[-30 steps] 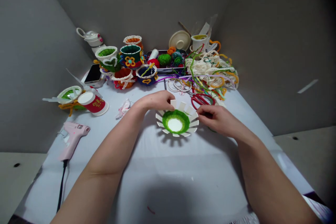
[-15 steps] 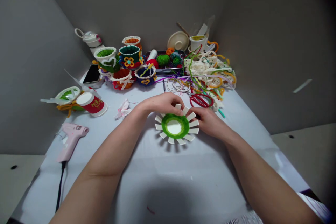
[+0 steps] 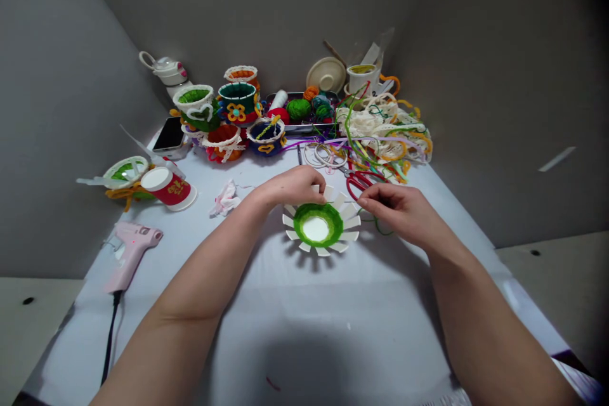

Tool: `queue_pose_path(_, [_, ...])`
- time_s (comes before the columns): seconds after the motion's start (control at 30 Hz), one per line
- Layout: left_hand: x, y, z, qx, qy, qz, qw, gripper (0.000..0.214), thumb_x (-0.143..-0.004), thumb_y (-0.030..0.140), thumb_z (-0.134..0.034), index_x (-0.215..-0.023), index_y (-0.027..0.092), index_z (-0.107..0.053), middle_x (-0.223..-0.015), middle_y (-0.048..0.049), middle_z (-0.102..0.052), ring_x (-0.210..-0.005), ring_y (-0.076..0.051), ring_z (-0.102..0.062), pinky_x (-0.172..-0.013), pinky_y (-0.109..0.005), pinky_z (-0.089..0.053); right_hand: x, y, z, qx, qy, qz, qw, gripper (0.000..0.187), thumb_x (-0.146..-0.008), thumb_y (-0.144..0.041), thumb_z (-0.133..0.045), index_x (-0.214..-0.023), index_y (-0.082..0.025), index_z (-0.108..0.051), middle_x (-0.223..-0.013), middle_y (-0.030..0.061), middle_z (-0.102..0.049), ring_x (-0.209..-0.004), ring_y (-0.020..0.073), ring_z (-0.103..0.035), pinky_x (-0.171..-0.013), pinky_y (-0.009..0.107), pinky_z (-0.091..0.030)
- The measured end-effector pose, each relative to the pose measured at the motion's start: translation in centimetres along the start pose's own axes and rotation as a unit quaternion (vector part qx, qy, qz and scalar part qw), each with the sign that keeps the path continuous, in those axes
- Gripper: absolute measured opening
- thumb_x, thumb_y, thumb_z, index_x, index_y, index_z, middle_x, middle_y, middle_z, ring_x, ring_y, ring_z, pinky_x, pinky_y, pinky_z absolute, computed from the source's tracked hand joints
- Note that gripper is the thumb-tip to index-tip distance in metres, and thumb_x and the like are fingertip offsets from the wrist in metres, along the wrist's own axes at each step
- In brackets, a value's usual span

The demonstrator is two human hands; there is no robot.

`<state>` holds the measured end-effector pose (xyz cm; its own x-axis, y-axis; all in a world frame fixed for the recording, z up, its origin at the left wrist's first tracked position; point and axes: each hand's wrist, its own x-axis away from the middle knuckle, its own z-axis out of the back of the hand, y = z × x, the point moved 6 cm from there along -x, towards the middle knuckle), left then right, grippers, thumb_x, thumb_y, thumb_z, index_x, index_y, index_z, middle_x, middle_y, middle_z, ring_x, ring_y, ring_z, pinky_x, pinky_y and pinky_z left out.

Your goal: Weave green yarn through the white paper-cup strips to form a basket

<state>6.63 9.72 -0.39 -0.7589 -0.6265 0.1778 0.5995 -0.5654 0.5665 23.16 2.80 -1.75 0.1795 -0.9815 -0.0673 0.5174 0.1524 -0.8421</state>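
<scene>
A paper cup cut into splayed white strips (image 3: 320, 228), with green yarn woven round its base, sits on the white table (image 3: 266, 323) in front of me. My left hand (image 3: 290, 185) curls over its far left rim, fingers closed on the strips. My right hand (image 3: 397, 210) is just right of the cup, fingers pinched on a thin green yarn strand (image 3: 380, 229) that trails from the weave and loops beside the hand.
Red scissors (image 3: 364, 180) lie behind the cup. A pink glue gun (image 3: 130, 250) lies at the left, near a tipped red paper cup (image 3: 167, 186). Several decorated yarn cups (image 3: 236, 101), yarn balls (image 3: 299, 108) and a tangle of pipe cleaners (image 3: 380, 130) crowd the back.
My right hand drew away from the cup to the right, pulling the green yarn strand out. The cup shifted slightly under my left hand.
</scene>
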Motion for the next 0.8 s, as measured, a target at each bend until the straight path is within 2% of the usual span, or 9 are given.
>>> queue_pose_path(0.1, [0.0,0.1,0.0,-0.007,0.002,0.001,1.000,0.017,-0.070,0.028,-0.058,-0.075,0.015,-0.068,-0.064,0.0014,-0.059,-0.063,-0.010,-0.047,-0.059,-0.022,-0.032,0.3,-0.8,0.0,-0.015,0.018,0.021,1.000,0.026,-0.083,-0.041,-0.059,-0.079,-0.016,-0.065,-0.068,0.0017,-0.061,-0.058,0.0111,-0.049,-0.052,0.022,-0.038])
queue_pose_path(0.27, [0.0,-0.1,0.0,-0.006,-0.002,0.011,1.000,0.017,-0.070,0.028,-0.057,-0.075,0.015,-0.067,-0.067,0.0008,-0.061,-0.065,-0.011,-0.049,-0.058,-0.022,-0.033,0.7,-2.1,-0.4,0.037,-0.012,0.065,0.997,0.022,-0.084,-0.036,-0.057,-0.081,-0.017,-0.066,-0.071,0.0023,-0.063,-0.060,0.0110,-0.051,-0.055,0.022,-0.039])
queue_pose_path(0.43, [0.0,-0.8,0.1,-0.004,-0.011,0.013,1.000,0.018,-0.071,0.030,-0.056,-0.076,0.015,-0.065,-0.069,0.0007,-0.060,-0.066,-0.011,-0.050,-0.058,-0.022,-0.034,0.4,-0.7,0.1,0.054,-0.031,0.033,0.997,0.023,-0.085,-0.037,-0.054,-0.081,-0.016,-0.065,-0.067,0.0009,-0.060,-0.056,0.0102,-0.048,-0.053,0.022,-0.038])
queue_pose_path(0.6, [0.4,-1.2,0.0,-0.009,-0.042,0.000,0.999,0.018,-0.072,0.028,-0.052,-0.078,0.015,-0.063,-0.073,0.0000,-0.062,-0.067,-0.012,-0.052,-0.058,-0.022,-0.034,0.0,0.6,-2.0,0.117,-0.128,0.017,0.985,0.021,-0.084,-0.032,-0.052,-0.076,-0.017,-0.064,-0.063,-0.0003,-0.060,-0.056,0.0115,-0.048,-0.053,0.022,-0.035])
queue_pose_path(0.67, [0.6,-1.1,0.0,-0.011,-0.050,-0.001,0.999,0.019,-0.071,0.025,-0.051,-0.082,0.015,-0.062,-0.076,-0.0003,-0.063,-0.069,-0.012,-0.053,-0.059,-0.022,-0.036,-0.2,0.5,-2.7,0.132,-0.130,0.025,0.982,0.019,-0.083,-0.028,-0.050,-0.077,-0.016,-0.065,-0.067,0.0009,-0.064,-0.060,0.0127,-0.051,-0.056,0.022,-0.035])
queue_pose_path(0.8, [0.6,0.3,0.3,0.026,-0.024,-0.037,0.999,0.034,-0.070,0.024,-0.055,-0.103,0.017,-0.062,-0.097,-0.0020,-0.065,-0.081,-0.013,-0.057,-0.068,-0.021,-0.040,-0.4,0.4,-3.5,0.126,-0.113,0.034,0.985,0.018,-0.081,-0.022,-0.048,-0.079,-0.016,-0.066,-0.073,0.0018,-0.067,-0.064,0.0144,-0.055,-0.059,0.023,-0.037])
